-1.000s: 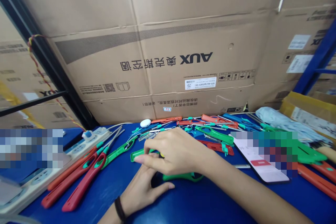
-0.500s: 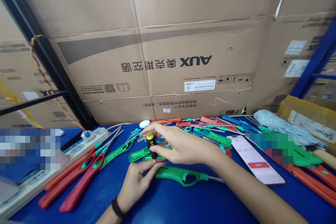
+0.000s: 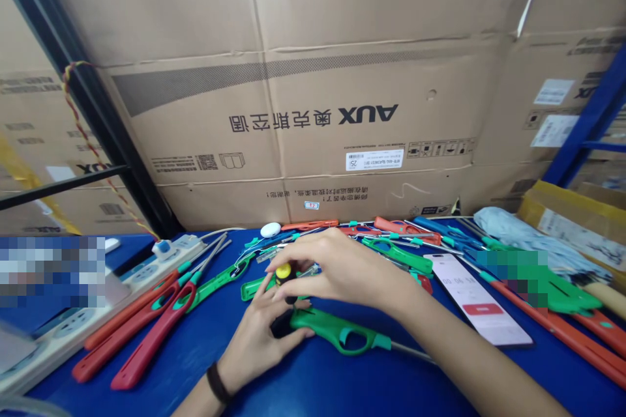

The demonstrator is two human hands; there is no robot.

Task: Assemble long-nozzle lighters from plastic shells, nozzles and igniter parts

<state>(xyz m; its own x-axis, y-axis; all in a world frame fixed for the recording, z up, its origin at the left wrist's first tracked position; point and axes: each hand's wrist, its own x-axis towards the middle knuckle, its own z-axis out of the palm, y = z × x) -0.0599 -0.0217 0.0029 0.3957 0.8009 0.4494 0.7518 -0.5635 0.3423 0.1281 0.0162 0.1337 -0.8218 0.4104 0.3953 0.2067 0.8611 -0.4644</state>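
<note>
A green long-necked lighter [image 3: 323,328] lies at the centre front, its metal tube pointing right under my right forearm. My left hand [image 3: 261,332], a dark band on its wrist, grips the lighter's handle end, thumb along the near side. In my right hand [image 3: 332,267] is a short screwdriver with a yellow-and-black handle [image 3: 282,272], pinched between thumb and fingers above that same end. My left fingers reach up beside the screwdriver; its tip is hidden. Just behind the hands lies an opened green lighter shell [image 3: 252,288], partly covered.
Red lighters [image 3: 151,332] lie at left beside a white power strip [image 3: 73,322]. Several lighter parts, red and green, spread along the back near a white round object [image 3: 270,230]. A phone [image 3: 482,300] with a running timer and more lighters [image 3: 562,332] are at right. A cardboard box [image 3: 313,78] stands behind.
My left thumb has slid down to the lighter's near side, and the left fingers have risen beside the screwdriver. The screwdriver handle sits lower, and the lighter's tube end has swung slightly nearer.
</note>
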